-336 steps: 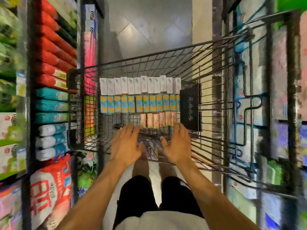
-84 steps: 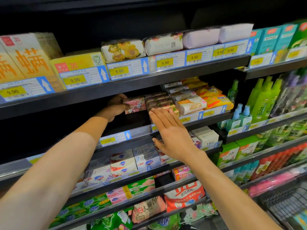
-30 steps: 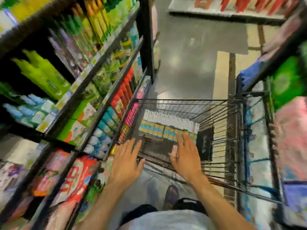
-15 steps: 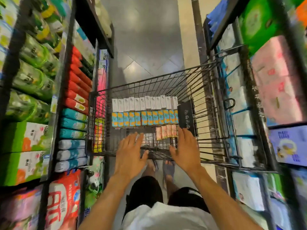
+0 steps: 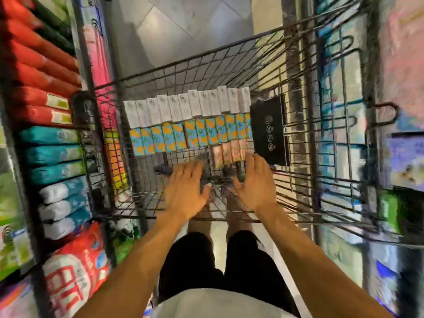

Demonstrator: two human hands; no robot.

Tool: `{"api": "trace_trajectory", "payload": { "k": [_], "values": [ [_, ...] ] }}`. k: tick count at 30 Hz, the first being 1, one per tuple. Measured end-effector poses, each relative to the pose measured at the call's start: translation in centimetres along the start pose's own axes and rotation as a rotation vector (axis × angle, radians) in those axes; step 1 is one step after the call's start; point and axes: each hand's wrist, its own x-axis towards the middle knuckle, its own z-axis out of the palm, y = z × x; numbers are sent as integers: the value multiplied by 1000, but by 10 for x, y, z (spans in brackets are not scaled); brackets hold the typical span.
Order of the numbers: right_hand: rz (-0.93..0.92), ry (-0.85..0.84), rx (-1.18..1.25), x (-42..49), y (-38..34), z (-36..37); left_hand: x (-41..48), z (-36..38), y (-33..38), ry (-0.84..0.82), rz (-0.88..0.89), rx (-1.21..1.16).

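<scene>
Nearest the camera: a white cloth garment and black shorts, with two bare forearms extending forward over them. The left hand lies palm down above the near end of the cart. Its grip is wide, with the fingers straight and spread, and it holds nothing. The right hand is level with it and turned slightly inward. Its grip is likewise wide and empty, and its fingertips are just beside the pink packets. Motion blur prevents confirming whether either palm touches the wire. The cart is a basket of thin dark metal rods forming an open grid, with walls that flare outward. The pink packets stand on edge in a short row at the near right of the basket floor; they are flat, soft-looking wrappers. Behind them and touching them is a full row of rectangular blue-and-orange cartons, printed and glossy. Behind these is a row of slim white cartons, packed side by side. A flat black panel bearing round white symbols stands against the right wall of the basket. To the left, dark shelving holds rounded red packs, teal packs and a plump red-and-white bag. Beyond the cart lies a smooth grey tiled floor.
</scene>
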Motion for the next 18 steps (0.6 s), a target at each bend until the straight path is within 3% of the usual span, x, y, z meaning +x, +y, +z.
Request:
{"api": "trace_trajectory", "payload": {
  "k": [5,8,12,18],
  "values": [
    [18,-165,13,43,13,41,45,38,0,-77,27,2],
    [12,-222,58,67,22,64,69,64,-2,-31,14,-71],
    [21,-239,113,93,29,92,104,86,2,-117,-153,-198],
    [25,-270,191,122,41,129,154,125,6,-96,-437,-546]
  ]
}}
